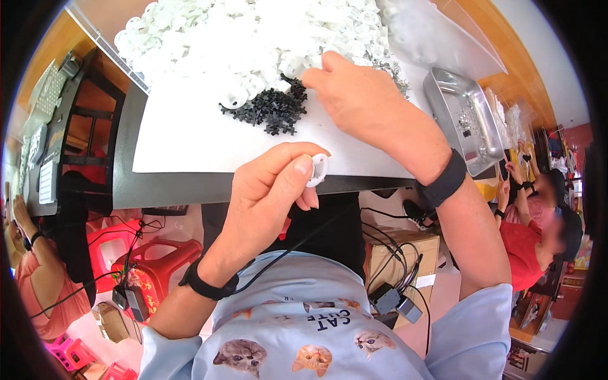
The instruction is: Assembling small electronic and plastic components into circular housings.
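Between thumb and fingers, my left hand (pixel 269 187) pinches a small white plastic ring-shaped part (pixel 318 170), just off the near edge of the table. My right hand (pixel 358 92) reaches over the work surface, fingers curled down at the near side of a large heap of white plastic parts (pixel 253 38). Whatever its fingertips hold, if anything, is hidden. Left of that hand lies a small pile of tiny black plastic pieces (pixel 269 111). Some small metallic pieces (pixel 392 73) lie beyond the right hand, partly covered by it.
A white sheet (pixel 183 139) covers much of the dark table (pixel 136 183). To the right stands a metal tray (pixel 437 101) with a few small pieces. Red stools (pixel 158 259), cables and a cardboard box (pixel 411 253) are below. Other people sit at both sides.
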